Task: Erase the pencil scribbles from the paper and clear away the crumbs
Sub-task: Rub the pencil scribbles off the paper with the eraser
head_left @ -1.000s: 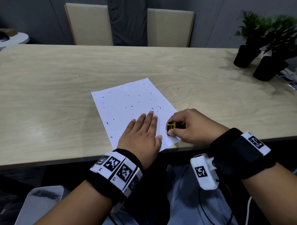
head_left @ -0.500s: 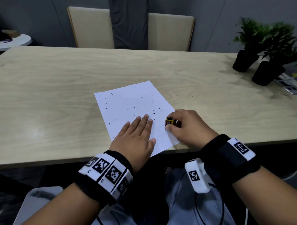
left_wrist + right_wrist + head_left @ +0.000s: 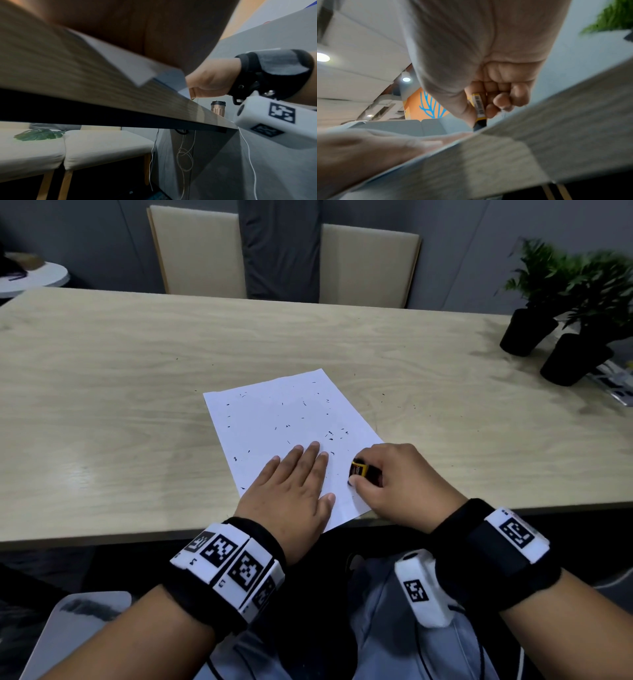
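My flat left hand [image 3: 291,491] pins the flimsy paper [image 3: 274,419] near the desk's front edge while my right hand [image 3: 394,481] pinches the eraser [image 3: 358,468].

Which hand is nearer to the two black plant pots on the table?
Right. The right hand, gripping the eraser, lies on the pots' side; the left hand presses the paper farther away.
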A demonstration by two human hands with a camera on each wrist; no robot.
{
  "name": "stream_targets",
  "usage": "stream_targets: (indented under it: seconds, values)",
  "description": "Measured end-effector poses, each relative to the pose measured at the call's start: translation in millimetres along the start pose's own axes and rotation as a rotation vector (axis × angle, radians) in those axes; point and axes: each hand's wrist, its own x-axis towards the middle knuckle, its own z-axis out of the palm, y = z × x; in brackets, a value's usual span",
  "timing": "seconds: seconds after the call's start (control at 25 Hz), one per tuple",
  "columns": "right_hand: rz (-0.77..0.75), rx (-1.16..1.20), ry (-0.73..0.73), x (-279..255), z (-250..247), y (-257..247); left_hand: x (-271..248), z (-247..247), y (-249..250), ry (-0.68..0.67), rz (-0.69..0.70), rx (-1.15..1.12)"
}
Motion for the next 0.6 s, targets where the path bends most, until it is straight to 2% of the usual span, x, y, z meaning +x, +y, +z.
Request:
stream_targets:
  seconds: [0.08, 0.24, 0.44, 0.6]
  values:
    - [0.050, -0.023, 0.036, 3.1, -4.9, 4.9, -1.2, 0.4, -0.5, 0.001, -0.001, -0.001]
    - [-0.061, -0.008, 0.020, -1.9, 6.0, -12.9, -0.8, 1.0, -1.2, 0.002, 0.001, 0.001]
    - [0.007, -0.045, 0.028, 0.7, -7.5, 3.6, -0.2, 1.8, -1.2, -0.003, -0.002, 0.004]
    - [-0.068, -0.025, 0.006, -0.4, 10.1, -17.9, 0.1, 3.7, -2.1, -0.004, 0.002, 0.021]
